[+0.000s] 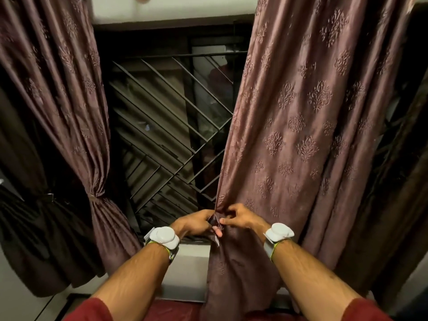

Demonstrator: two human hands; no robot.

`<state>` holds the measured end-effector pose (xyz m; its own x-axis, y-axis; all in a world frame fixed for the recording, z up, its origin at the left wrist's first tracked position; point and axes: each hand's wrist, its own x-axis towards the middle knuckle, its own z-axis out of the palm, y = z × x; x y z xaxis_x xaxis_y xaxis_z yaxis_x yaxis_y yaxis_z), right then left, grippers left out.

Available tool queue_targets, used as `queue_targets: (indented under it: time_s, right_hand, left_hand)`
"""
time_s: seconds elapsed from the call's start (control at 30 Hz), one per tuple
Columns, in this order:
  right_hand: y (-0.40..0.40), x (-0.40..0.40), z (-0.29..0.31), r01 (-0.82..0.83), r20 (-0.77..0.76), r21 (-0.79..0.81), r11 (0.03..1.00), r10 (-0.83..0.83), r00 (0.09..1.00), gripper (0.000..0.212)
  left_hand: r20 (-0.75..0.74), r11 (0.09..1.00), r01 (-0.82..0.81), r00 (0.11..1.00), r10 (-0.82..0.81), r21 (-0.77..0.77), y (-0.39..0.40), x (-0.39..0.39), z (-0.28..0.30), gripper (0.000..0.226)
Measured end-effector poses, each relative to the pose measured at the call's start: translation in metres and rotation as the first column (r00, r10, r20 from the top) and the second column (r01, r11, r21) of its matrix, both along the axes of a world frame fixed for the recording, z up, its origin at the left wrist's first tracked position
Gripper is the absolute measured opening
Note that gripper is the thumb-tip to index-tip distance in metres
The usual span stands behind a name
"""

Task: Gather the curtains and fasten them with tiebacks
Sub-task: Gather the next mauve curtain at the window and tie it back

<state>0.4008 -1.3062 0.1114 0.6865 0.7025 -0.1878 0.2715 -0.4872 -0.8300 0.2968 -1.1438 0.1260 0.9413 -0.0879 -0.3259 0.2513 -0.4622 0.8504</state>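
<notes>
Both hands' grip [216, 222] pinches right curtain [289, 135] inner edge.

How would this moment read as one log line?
left curtain: tied back | right curtain: hanging, inner edge pinched by left hand and right hand | window grille: exposed

two curtains [301, 126], two hands [196, 222], two wristbands [163, 237]

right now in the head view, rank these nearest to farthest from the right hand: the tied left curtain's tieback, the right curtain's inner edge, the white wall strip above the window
1. Right curtain's inner edge: pinched by the right hand.
2. Tieback: left, cinching the left curtain.
3. White wall strip: top, above the window.
</notes>
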Motion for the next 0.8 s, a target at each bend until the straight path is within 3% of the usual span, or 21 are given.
queue_targets:
  time_s: [0.1, 0.2, 0.33, 0.4, 0.47, 0.57, 0.8]
  right_hand:
    - [0.004, 0.000, 0.002, 0.021, 0.085, 0.010, 1.000, -0.021, 0.996, 0.027]
    - [0.005, 0.001, 0.005, 0.042, 0.083, 0.001, 0.999, -0.042, 0.996, 0.016]
    - [0.001, 0.003, 0.005, 0.017, 0.070, -0.086, 0.996, -0.011, 0.997, 0.030]
    - [-0.001, 0.005, 0.003, 0.040, 0.089, -0.141, 0.989, -0.028, 0.996, 0.027]
    - [-0.004, 0.004, 0.001, 0.056, 0.096, -0.166, 0.985, -0.040, 0.995, 0.021]
    - [-0.008, 0.004, -0.001, 0.043, 0.112, -0.181, 0.983, -0.023, 0.993, 0.022]
    - [-0.008, 0.001, -0.012, 0.006, 0.090, -0.144, 0.990, 0.007, 0.996, 0.021]
  left_hand:
    - [0.014, 1.000, 0.008, 1.000, -0.008, -0.006, 0.008, 0.001, 0.002, 0.046]
    - [0.038, 0.998, 0.047, 0.998, -0.048, 0.042, 0.017, 0.003, -0.001, 0.053]
    - [0.036, 0.973, 0.134, 0.989, -0.143, 0.187, 0.020, 0.005, -0.003, 0.052]
    - [0.015, 0.919, 0.237, 0.967, -0.255, 0.315, 0.022, 0.007, 0.000, 0.041]
    - [-0.042, 0.865, 0.254, 0.964, -0.262, 0.432, 0.025, 0.007, 0.005, 0.037]
    - [-0.078, 0.940, 0.190, 0.982, -0.175, 0.283, 0.027, 0.010, 0.006, 0.034]
    - [0.089, 0.988, 0.146, 0.986, -0.141, -0.058, 0.019, 0.018, -0.006, 0.005]
